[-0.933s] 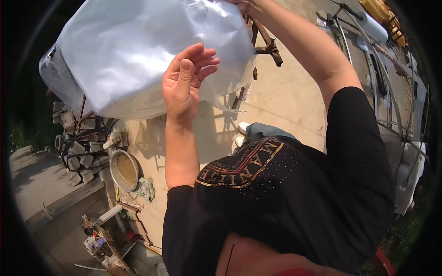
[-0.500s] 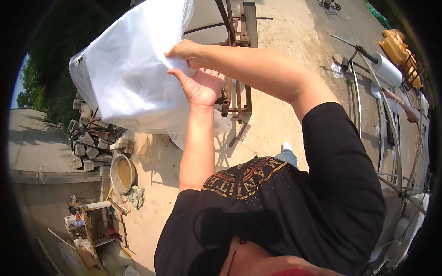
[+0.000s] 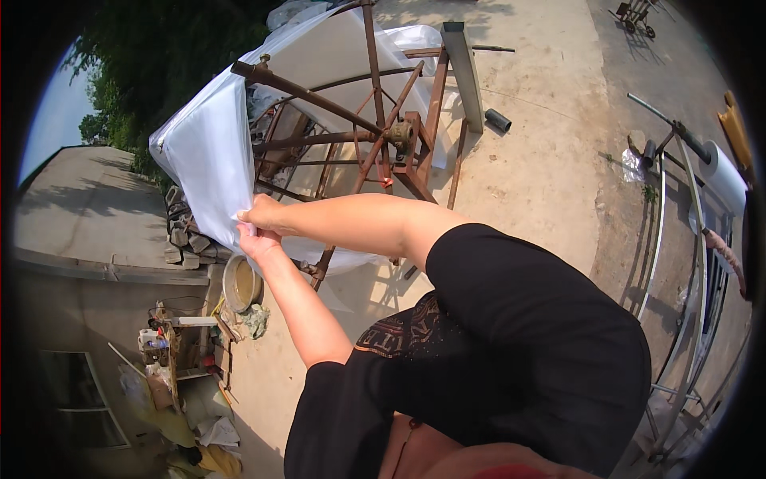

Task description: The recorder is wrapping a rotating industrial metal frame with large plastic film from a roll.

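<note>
A large white translucent plastic sheet [image 3: 209,156] stretches over a rusty rotating frame [image 3: 319,142] and hangs down its left side. Both my hands meet at the sheet's near edge. My right hand [image 3: 263,214] reaches across from the right and is closed on the gathered plastic. Just below it, almost touching, my left hand [image 3: 259,242] grips the same bunched edge. The fingertips are partly hidden in the folds. Beneath my right forearm, a looser part of the sheet trails toward the ground.
The frame's hub [image 3: 400,136] and spokes stand just beyond my arms, beside a grey post [image 3: 463,76]. A round basin [image 3: 241,284] and stacked bricks [image 3: 187,239] lie left. Metal racks with a white roll [image 3: 724,180] stand right. A dark pipe piece [image 3: 498,120] lies on the concrete.
The view has shifted, and the sheet has drawn leftward, baring the rusty frame's spokes. My hands have come together lower and farther left; my left hand, earlier spread, has closed on the plastic.
</note>
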{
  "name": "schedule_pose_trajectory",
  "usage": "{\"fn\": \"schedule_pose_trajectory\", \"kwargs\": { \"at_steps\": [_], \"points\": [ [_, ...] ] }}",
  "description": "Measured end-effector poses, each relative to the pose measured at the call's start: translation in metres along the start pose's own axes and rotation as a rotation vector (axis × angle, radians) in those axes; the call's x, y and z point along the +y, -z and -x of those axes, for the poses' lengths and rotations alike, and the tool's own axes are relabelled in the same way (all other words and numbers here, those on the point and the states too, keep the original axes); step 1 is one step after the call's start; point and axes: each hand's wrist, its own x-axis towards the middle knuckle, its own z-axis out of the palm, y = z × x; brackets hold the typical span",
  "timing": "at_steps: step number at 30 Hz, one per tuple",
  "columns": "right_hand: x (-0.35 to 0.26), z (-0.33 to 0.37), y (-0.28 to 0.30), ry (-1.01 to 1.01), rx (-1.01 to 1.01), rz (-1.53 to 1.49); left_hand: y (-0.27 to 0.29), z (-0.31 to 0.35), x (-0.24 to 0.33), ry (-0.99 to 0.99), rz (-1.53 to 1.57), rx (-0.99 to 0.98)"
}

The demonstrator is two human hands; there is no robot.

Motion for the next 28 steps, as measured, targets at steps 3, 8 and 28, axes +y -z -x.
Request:
{"fn": "schedule_pose_trajectory", "kwargs": {
  "at_steps": [3,8,28],
  "points": [
    [0.023,0.02,0.054,0.216,-0.242,0.041,-0.036,0.033,-0.002,-0.043,0.02,0.157],
    [0.009,0.077,0.248,-0.018,-0.465,0.281,0.004,0.048,0.025,-0.123,0.292,-0.174],
    [-0.015,-0.17,0.597,0.456,0.613,1.179,0.029,0.195,0.155,-0.929,0.07,1.079]
  ]
}}
